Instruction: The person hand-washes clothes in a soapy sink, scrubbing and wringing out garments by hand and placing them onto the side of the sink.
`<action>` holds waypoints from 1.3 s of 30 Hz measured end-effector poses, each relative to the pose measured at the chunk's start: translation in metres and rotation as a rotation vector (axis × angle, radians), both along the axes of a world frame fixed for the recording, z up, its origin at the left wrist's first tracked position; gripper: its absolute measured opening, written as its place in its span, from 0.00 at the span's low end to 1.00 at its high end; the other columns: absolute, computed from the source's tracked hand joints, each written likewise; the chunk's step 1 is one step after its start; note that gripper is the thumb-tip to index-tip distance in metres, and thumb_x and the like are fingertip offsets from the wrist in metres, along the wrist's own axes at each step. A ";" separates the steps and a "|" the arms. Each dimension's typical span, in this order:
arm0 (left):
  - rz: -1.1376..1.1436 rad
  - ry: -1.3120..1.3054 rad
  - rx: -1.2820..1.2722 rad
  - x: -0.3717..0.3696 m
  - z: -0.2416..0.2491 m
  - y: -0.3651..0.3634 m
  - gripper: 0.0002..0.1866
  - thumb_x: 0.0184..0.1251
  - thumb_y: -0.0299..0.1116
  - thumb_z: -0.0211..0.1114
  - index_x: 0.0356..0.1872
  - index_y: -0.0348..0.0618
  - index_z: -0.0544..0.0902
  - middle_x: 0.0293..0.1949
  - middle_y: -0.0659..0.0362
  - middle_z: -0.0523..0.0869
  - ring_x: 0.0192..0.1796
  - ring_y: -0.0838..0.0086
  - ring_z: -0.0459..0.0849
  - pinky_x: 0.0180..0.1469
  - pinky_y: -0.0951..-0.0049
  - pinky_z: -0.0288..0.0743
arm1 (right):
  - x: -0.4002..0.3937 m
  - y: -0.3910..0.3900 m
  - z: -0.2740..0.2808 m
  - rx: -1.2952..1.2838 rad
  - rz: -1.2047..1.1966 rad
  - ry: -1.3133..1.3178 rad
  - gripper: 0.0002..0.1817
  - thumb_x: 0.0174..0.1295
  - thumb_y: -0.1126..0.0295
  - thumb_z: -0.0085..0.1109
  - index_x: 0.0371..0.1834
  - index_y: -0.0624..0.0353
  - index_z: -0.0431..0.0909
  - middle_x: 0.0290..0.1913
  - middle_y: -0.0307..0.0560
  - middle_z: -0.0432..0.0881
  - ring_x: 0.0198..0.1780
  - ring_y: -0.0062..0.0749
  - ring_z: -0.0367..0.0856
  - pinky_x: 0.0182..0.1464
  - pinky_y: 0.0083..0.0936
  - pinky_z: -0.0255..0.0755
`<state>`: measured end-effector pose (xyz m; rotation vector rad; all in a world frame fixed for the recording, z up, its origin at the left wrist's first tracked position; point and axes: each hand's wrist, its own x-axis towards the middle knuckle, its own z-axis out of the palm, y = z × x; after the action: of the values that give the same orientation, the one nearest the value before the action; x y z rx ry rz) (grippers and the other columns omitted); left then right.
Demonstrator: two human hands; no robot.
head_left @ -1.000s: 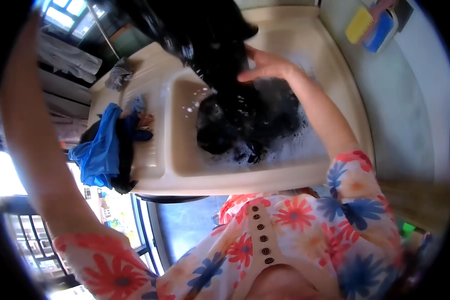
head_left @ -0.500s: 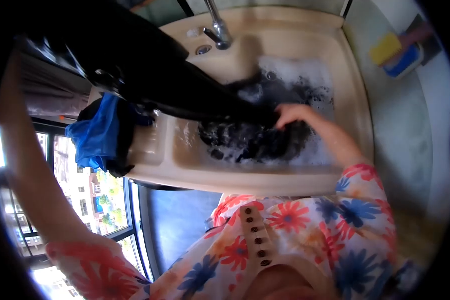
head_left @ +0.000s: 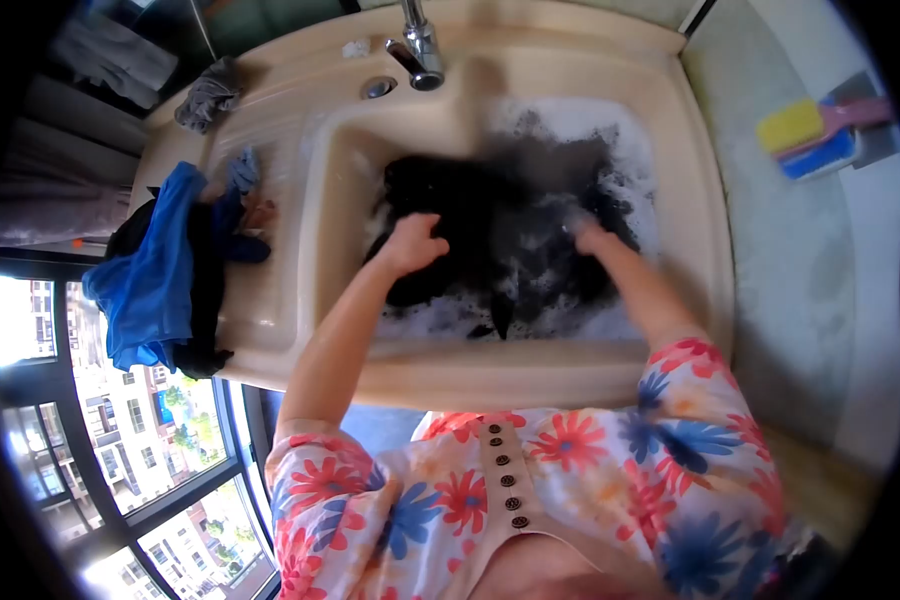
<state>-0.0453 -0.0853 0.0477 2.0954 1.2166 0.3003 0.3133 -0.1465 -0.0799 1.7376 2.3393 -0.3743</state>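
Dark wet black cloth [head_left: 440,190], perhaps a garment, lies bunched in the soapy water of a beige sink basin [head_left: 335,270]. On the left part of this cloth, my left hand [head_left: 413,245] is closed with its fingers curled into the fabric. My right hand [head_left: 592,238] reaches into the water at the right part of the dark cloth. Its fingers are blurred and partly hidden by suds and fabric, so their grip does not show. White foam [head_left: 620,140] floats along the basin's back, right and front sides.
A chrome faucet [head_left: 420,60] stands behind the basin. Blue cloth [head_left: 160,270] and dark clothes lie over the ribbed drainboard [head_left: 270,215] at left, with a grey rag [head_left: 208,95] farther back. Brushes [head_left: 815,140] hang on the right wall. A window [head_left: 150,440] is at lower left.
The black cloth, stretched high toward the upper left before, is now down in the basin. My left hand has come down with it. My right hand remains over the basin's right half.
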 end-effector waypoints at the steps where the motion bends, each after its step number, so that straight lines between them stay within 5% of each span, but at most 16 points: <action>1: -0.074 0.114 0.011 0.004 0.038 -0.006 0.18 0.44 0.36 0.62 0.38 0.36 0.79 0.35 0.42 0.81 0.42 0.55 0.81 0.45 0.59 0.73 | 0.005 0.011 0.025 -0.266 0.026 -0.243 0.23 0.44 0.71 0.58 0.48 0.58 0.75 0.46 0.60 0.77 0.54 0.44 0.73 0.52 0.35 0.70; 2: -0.030 0.078 0.029 0.001 0.070 -0.001 0.18 0.44 0.35 0.62 0.38 0.38 0.80 0.34 0.42 0.81 0.41 0.56 0.82 0.44 0.61 0.73 | -0.010 0.011 0.110 -0.218 -0.364 0.177 0.25 0.41 0.72 0.61 0.48 0.59 0.75 0.46 0.58 0.78 0.52 0.43 0.74 0.53 0.33 0.69; 3: 0.021 0.039 0.050 -0.004 0.101 0.009 0.17 0.44 0.35 0.61 0.39 0.40 0.80 0.34 0.42 0.81 0.41 0.57 0.82 0.44 0.62 0.73 | -0.012 0.021 0.157 -0.327 -0.480 0.207 0.26 0.39 0.73 0.62 0.48 0.60 0.74 0.46 0.56 0.78 0.50 0.44 0.76 0.52 0.33 0.69; 4: 0.057 -0.061 0.059 -0.010 0.130 0.018 0.17 0.45 0.35 0.61 0.39 0.38 0.80 0.33 0.41 0.81 0.39 0.57 0.82 0.43 0.63 0.73 | 0.014 0.025 0.152 -0.010 -0.301 0.458 0.27 0.38 0.72 0.63 0.48 0.61 0.74 0.45 0.56 0.78 0.48 0.44 0.77 0.50 0.33 0.70; 5: 0.091 -0.160 0.071 -0.019 0.156 0.029 0.17 0.45 0.34 0.61 0.38 0.36 0.79 0.33 0.41 0.81 0.38 0.58 0.83 0.43 0.64 0.73 | 0.012 0.034 0.192 0.001 -0.295 0.465 0.25 0.42 0.78 0.59 0.50 0.60 0.72 0.45 0.47 0.80 0.47 0.30 0.77 0.50 0.25 0.69; 7: 0.064 -0.552 0.071 -0.018 0.216 0.031 0.14 0.49 0.26 0.58 0.38 0.30 0.80 0.30 0.56 0.85 0.35 0.75 0.81 0.41 0.75 0.74 | -0.008 0.028 0.279 0.005 -0.336 0.973 0.24 0.43 0.81 0.56 0.48 0.60 0.73 0.41 0.42 0.79 0.45 0.24 0.76 0.47 0.19 0.69; 13: -0.124 -0.658 0.210 -0.006 0.298 0.017 0.14 0.54 0.23 0.58 0.43 0.32 0.79 0.33 0.62 0.82 0.35 0.82 0.79 0.40 0.82 0.73 | -0.056 0.019 0.406 0.441 0.251 1.047 0.30 0.48 0.83 0.50 0.60 0.61 0.63 0.58 0.43 0.69 0.54 0.24 0.70 0.57 0.21 0.64; 15: -0.138 -0.667 0.136 0.008 0.311 0.006 0.11 0.51 0.22 0.57 0.37 0.33 0.79 0.29 0.61 0.81 0.31 0.79 0.79 0.37 0.81 0.73 | -0.107 0.013 0.416 0.751 0.099 0.894 0.23 0.44 0.78 0.49 0.49 0.63 0.71 0.40 0.45 0.77 0.40 0.24 0.74 0.43 0.21 0.69; 17: -0.079 -0.631 -0.046 0.017 0.320 -0.003 0.07 0.45 0.22 0.57 0.27 0.36 0.81 0.21 0.57 0.80 0.24 0.72 0.79 0.30 0.77 0.74 | -0.102 0.014 0.442 0.455 0.166 0.645 0.25 0.43 0.78 0.49 0.51 0.62 0.70 0.43 0.44 0.76 0.45 0.23 0.72 0.49 0.21 0.65; 18: -0.307 -0.426 0.155 0.006 0.298 0.029 0.13 0.54 0.22 0.56 0.43 0.31 0.79 0.33 0.64 0.82 0.35 0.84 0.78 0.40 0.84 0.73 | -0.105 0.014 0.438 0.565 0.284 0.653 0.26 0.41 0.80 0.49 0.51 0.62 0.69 0.41 0.43 0.76 0.42 0.22 0.73 0.46 0.20 0.67; 22: -0.333 -0.566 0.076 0.027 0.266 0.012 0.13 0.51 0.18 0.57 0.40 0.31 0.80 0.32 0.64 0.82 0.34 0.85 0.77 0.39 0.84 0.73 | -0.111 0.021 0.400 0.286 0.074 1.278 0.29 0.37 0.82 0.51 0.52 0.63 0.69 0.42 0.44 0.76 0.41 0.24 0.75 0.48 0.20 0.68; 26: -0.241 -0.775 -0.063 0.047 0.253 0.005 0.11 0.45 0.21 0.58 0.33 0.32 0.82 0.27 0.63 0.81 0.30 0.83 0.77 0.35 0.82 0.72 | -0.128 0.044 0.334 -0.070 0.069 2.088 0.29 0.51 0.80 0.47 0.61 0.59 0.62 0.56 0.44 0.70 0.55 0.27 0.71 0.57 0.20 0.66; 28: -0.143 -0.863 -0.114 0.059 0.237 0.010 0.13 0.42 0.24 0.58 0.33 0.33 0.82 0.25 0.63 0.81 0.29 0.81 0.77 0.35 0.81 0.72 | -0.138 0.045 0.321 -0.216 0.068 2.209 0.31 0.50 0.79 0.45 0.63 0.59 0.60 0.57 0.44 0.70 0.55 0.27 0.71 0.57 0.20 0.65; 35: 0.110 -0.410 0.759 0.077 0.212 0.019 0.16 0.43 0.30 0.59 0.38 0.45 0.82 0.25 0.57 0.81 0.30 0.80 0.79 0.37 0.76 0.72 | -0.143 0.033 0.307 -0.162 -0.132 2.041 0.41 0.35 0.81 0.42 0.64 0.62 0.61 0.54 0.44 0.71 0.53 0.29 0.72 0.55 0.22 0.67; 38: -0.007 -0.687 0.918 0.077 0.214 0.019 0.08 0.47 0.27 0.58 0.30 0.39 0.80 0.22 0.58 0.80 0.23 0.75 0.77 0.28 0.77 0.72 | -0.146 0.033 0.309 -0.074 -0.194 1.977 0.39 0.33 0.81 0.43 0.61 0.63 0.64 0.52 0.44 0.73 0.51 0.29 0.73 0.55 0.21 0.68; 39: -0.084 -0.734 0.597 0.071 0.214 0.018 0.11 0.49 0.32 0.58 0.34 0.41 0.80 0.25 0.57 0.80 0.29 0.72 0.79 0.33 0.73 0.73 | -0.143 0.034 0.314 -0.054 -0.186 1.959 0.38 0.33 0.80 0.43 0.59 0.63 0.65 0.50 0.44 0.73 0.51 0.29 0.73 0.55 0.21 0.68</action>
<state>0.0259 -0.0677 0.2614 2.1685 0.6272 1.3890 0.1707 -0.1123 0.2343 1.5461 2.6075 -3.2176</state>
